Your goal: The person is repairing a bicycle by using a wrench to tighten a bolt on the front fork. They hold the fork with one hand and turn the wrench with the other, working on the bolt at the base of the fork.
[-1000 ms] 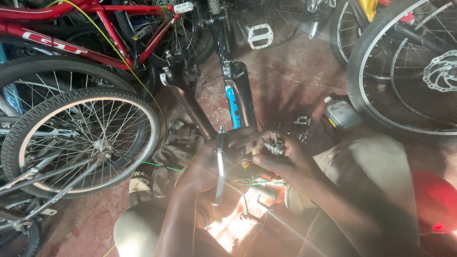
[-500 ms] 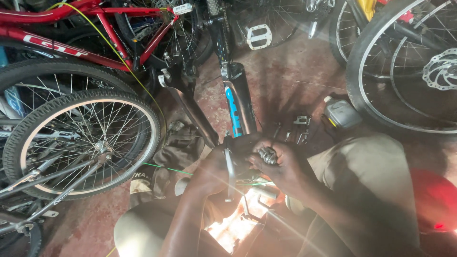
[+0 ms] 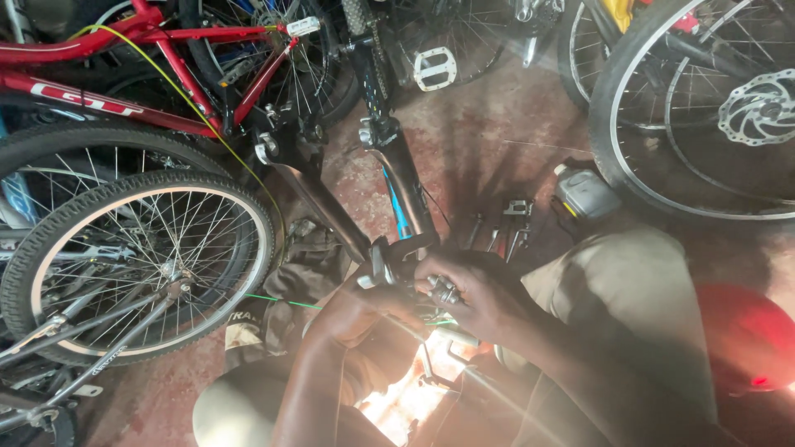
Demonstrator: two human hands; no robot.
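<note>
Two hands meet low on the fork (image 3: pixel 404 217): my left hand (image 3: pixel 364 302) closes round a tool (image 3: pixel 377 266) clamped there for leverage, while my right hand (image 3: pixel 476 294) pinches a small metal part (image 3: pixel 443 287) beside it.

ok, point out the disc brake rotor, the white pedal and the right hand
disc brake rotor (image 3: pixel 760 108): head view, upper right, on the perforated metal ring of the disc.
white pedal (image 3: pixel 435 68): head view, top centre, on the pedal's frame.
right hand (image 3: pixel 476 294): head view, centre, on the back of the hand.
</note>
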